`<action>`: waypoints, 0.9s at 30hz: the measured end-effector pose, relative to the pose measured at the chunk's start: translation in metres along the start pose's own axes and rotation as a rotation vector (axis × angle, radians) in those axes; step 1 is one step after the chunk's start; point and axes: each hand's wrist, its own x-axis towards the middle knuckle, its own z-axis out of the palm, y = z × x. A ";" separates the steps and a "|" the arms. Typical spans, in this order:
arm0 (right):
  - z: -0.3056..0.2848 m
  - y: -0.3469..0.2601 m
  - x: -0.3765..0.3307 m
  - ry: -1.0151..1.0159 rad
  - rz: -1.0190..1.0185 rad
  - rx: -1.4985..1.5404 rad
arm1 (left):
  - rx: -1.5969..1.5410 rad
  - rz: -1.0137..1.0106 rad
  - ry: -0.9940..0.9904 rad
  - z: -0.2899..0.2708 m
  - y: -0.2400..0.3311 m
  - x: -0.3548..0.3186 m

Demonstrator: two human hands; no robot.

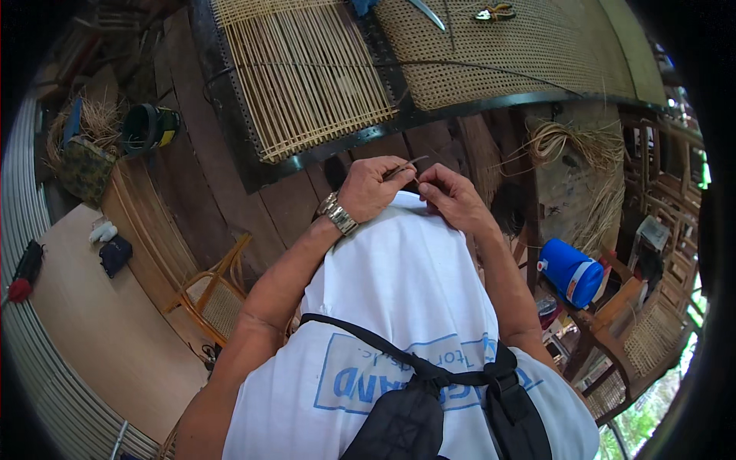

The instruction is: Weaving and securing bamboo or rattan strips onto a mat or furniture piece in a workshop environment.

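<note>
Close together in front of my white shirt, both hands work just short of the dark work table's near edge. My left hand (374, 186), with a metal-banded watch (338, 214) on its wrist, is closed on a thin dark strip (418, 159) whose end sticks out past the fingers. My right hand (454, 198) is closed in a pinch by the left fingertips. What lies between its thumb and finger is too small to make out. Beyond the hands, a panel of pale cane strands (307, 84), partly woven, lies on the table.
A finished cane mesh (491, 61) covers the table's right part, with pliers (495, 13) and a curved blade (427, 14) on it. Cane bundles (563, 142) lie at right, above a blue water jug (571, 272). A rattan chair (215, 295) and green bucket (149, 129) stand left.
</note>
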 end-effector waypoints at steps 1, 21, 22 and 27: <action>0.001 0.000 0.002 0.024 0.007 -0.065 | -0.006 0.011 0.013 -0.005 0.000 0.001; -0.123 -0.004 0.055 0.133 0.059 -0.018 | 0.554 -0.177 0.317 -0.085 0.018 0.094; -0.134 0.001 0.051 0.175 0.055 -0.048 | 0.697 -0.114 0.252 -0.087 0.019 0.124; -0.179 0.034 0.027 0.256 0.087 -0.045 | 0.990 0.267 -0.144 -0.059 0.014 0.284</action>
